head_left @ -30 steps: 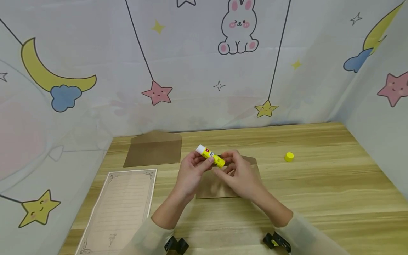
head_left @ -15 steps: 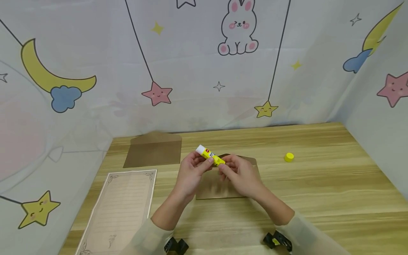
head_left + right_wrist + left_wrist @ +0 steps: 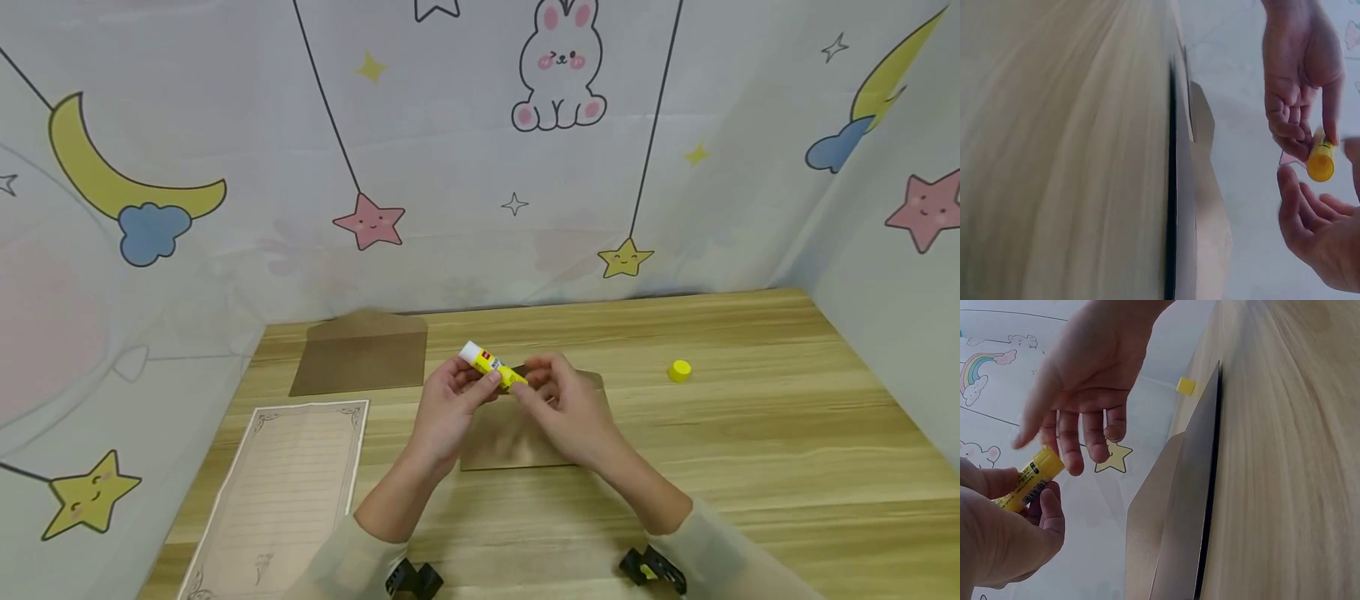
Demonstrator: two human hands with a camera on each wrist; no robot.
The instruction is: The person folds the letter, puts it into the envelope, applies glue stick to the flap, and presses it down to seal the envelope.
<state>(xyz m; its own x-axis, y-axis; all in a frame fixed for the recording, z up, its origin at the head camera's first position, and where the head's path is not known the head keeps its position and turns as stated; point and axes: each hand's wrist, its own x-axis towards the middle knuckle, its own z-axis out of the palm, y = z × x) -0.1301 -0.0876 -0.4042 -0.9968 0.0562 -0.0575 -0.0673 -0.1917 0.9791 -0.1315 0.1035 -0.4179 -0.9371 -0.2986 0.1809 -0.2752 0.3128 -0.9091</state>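
My left hand (image 3: 450,408) holds a yellow glue stick (image 3: 489,364) between thumb and fingers, above the table. Its white end points up and to the left; the yellow base end faces my right hand (image 3: 576,417). In the left wrist view, the right hand's fingers (image 3: 1067,440) hang loosely beside the base of the glue stick (image 3: 1038,475), with a gap between. The right wrist view shows the round base (image 3: 1320,167) close to those loosely bent fingers. Below both hands lies a brown envelope (image 3: 502,442), its flap unfolded toward the back and partly hidden by the hands.
A yellow cap (image 3: 679,371) stands on the wooden table (image 3: 780,442) to the right. At the back left is a second brown envelope (image 3: 363,362) with its flap up. A lined letter sheet (image 3: 292,475) lies at the left, partly under the left sleeve. A printed cloth (image 3: 450,150) hangs behind.
My right fingers come up to the glue stick's base, pinch it half a second ago, and now are loosened from it. The left hand holds the stick in nearly the same place.
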